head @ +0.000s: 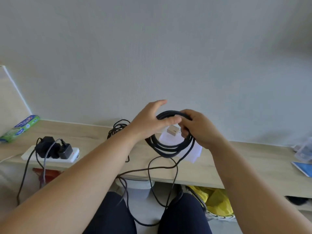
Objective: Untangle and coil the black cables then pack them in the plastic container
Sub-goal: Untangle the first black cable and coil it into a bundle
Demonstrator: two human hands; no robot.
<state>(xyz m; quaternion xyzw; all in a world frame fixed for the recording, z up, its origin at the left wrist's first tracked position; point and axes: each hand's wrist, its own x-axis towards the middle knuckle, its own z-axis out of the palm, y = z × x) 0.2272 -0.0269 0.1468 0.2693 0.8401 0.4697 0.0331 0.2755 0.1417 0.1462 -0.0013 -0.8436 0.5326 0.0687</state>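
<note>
A black cable coil (168, 147) of several loops hangs above the wooden desk (101, 142). My right hand (197, 129) grips its upper right side with curled fingers. My left hand (150, 120) is at the coil's top left, fingers stretched out, thumb lying across the loops. The cable's loose tail (152, 186) drops over the desk's front edge and loops down between my knees. A second black tangled cable (118, 129) lies on the desk behind my left wrist. A clear plastic container (303, 149) shows at the far right edge, blurred.
A white power strip (74, 154) with black adapters (49, 147) sits at the left. A green packet (20, 129) lies at the back left. White paper (192, 151) and a small wooden block (172, 130) lie under the coil. A blue item (303, 168) is at right; a yellow bag (217, 200) sits below the desk.
</note>
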